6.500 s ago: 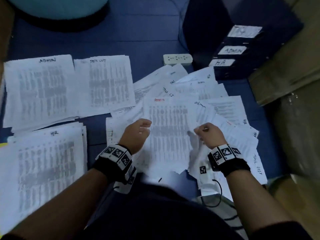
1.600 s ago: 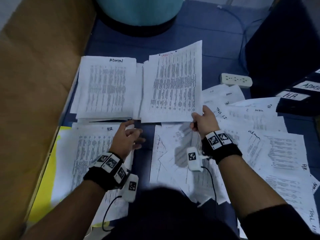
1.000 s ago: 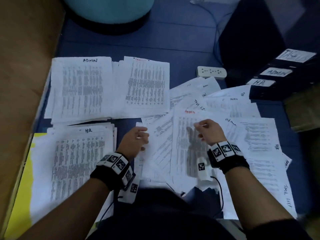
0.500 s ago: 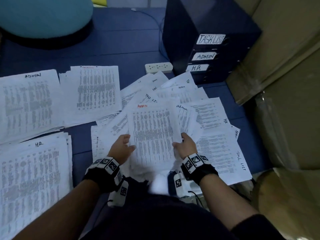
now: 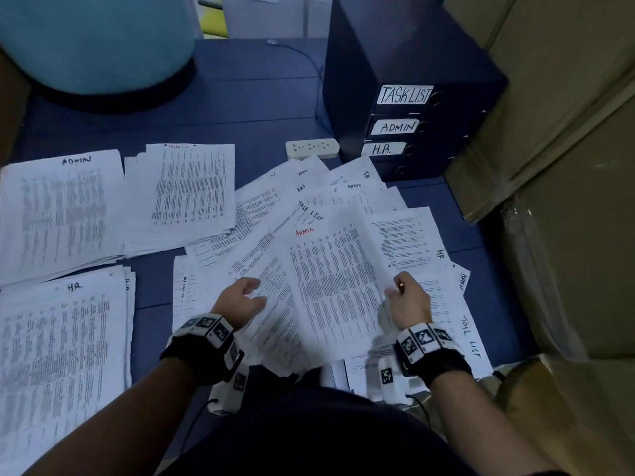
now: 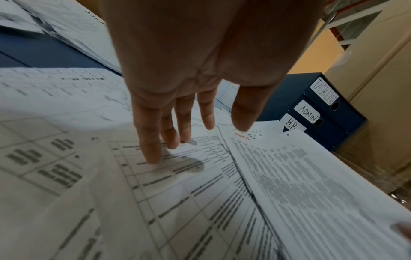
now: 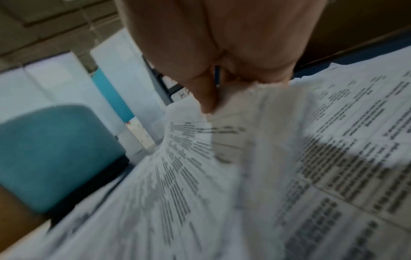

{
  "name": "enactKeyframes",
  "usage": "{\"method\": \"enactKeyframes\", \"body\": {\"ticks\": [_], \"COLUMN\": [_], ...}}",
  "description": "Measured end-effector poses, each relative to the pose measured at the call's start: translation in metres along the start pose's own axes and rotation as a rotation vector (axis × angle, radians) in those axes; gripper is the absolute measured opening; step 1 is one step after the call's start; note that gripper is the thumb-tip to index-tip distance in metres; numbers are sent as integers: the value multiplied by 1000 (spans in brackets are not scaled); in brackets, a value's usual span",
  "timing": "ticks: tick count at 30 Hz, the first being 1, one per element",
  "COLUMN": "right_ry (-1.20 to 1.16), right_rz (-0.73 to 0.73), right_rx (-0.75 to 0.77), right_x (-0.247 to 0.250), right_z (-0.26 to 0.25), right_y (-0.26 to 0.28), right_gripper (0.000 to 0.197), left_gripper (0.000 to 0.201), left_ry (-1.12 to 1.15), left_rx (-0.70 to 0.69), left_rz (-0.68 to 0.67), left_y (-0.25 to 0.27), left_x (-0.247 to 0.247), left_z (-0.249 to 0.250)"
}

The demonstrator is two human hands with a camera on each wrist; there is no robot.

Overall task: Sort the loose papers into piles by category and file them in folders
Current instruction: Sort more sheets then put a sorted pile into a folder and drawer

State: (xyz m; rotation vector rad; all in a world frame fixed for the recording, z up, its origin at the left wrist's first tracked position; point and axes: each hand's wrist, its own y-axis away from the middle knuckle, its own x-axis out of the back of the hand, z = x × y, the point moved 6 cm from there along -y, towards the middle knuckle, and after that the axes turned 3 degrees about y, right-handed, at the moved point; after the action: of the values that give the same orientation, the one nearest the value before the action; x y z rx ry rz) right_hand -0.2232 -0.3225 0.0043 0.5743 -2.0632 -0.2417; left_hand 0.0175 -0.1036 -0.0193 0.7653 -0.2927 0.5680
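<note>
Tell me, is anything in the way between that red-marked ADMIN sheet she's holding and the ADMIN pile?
Nothing solid. The right hand pinches the ADMIN sheet by its edge; the ADMIN pile lies far left. Between them lie only flat papers, chiefly the second pile, and the open left hand.

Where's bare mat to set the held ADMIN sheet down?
Bare blue mat lies between the teal tub, the binders and the sorted piles. A narrow strip separates the HR pile from the loose spread, which is crowded.

Folders (image 5: 405, 125): TASKLIST, ADMIN, H.R.; piles (image 5: 62, 214): ADMIN, HR.
</note>
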Motion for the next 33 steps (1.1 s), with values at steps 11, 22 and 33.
{"method": "enactKeyframes", "body": {"ticks": [11, 22, 33], "right_ry": [-676, -604, -853], "right_rz": [-146, -234, -272], "right_rx": [31, -23, 33], "right_x": [1, -19, -9], "right_z": [-12, -12, -23], "right_y": [7, 16, 11], "right_gripper": [9, 13, 15], "left_gripper": [33, 32, 52], "left_ry": [550, 483, 707], "left_rx": [-94, -85, -199], "left_rz": [-5, 39, -56], "left_y": [6, 14, 10], "left_x": [-5, -1, 8], "left_z": [54, 51, 63]}}
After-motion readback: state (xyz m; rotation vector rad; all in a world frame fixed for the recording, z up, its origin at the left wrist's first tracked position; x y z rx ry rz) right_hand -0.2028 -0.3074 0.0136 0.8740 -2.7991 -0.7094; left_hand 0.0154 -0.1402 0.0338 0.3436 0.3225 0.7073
